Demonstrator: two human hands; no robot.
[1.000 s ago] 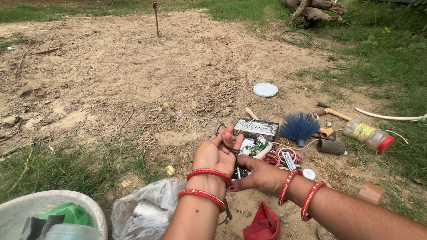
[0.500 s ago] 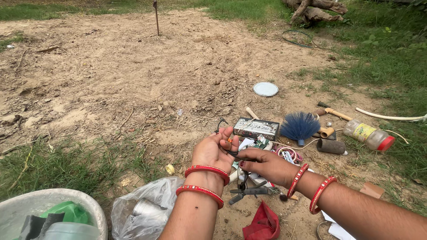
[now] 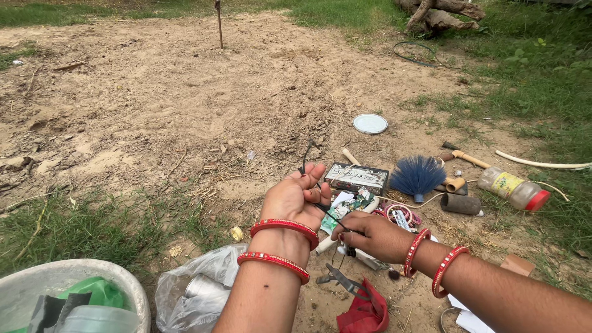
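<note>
A person sits on bare ground, both forearms reaching forward from the bottom edge, each wrist wearing two red bangles. Nearest, at the bottom left corner, a white basin [image 3: 126, 290] holds green and dark items, and beside it lies a crumpled clear plastic bag [image 3: 185, 296] with a metal can inside. Just below the hands, a red cloth [image 3: 365, 313] and a pair of pliers [image 3: 341, 282] rest on the dirt. The left hand [image 3: 296, 198] is raised, palm turned up, fingers curled loosely around a thin black wire [image 3: 306, 150] whose bent end sticks up above the fingertips. The right hand [image 3: 370, 234] sits just beside it, lower, fingers closed in a pinch on the same wire where it runs down from the left palm. Directly behind the hands lies a heap of small parts, with a flat dark rectangular box [image 3: 356, 177] at its far edge and a coil of red and white cable [image 3: 399, 214] to the right. Further right are a blue bristle brush [image 3: 417, 176], a short dark cylinder [image 3: 460, 203], a wooden-handled tool [image 3: 468, 158] and a clear plastic bottle [image 3: 512, 188] with a red cap, lying on its side near the grass. Beyond them a round pale lid [image 3: 370, 124] lies flat on the dirt. In the distance a thin stake [image 3: 219, 23] stands upright, and logs [image 3: 441, 15] lie at the top edge
</note>
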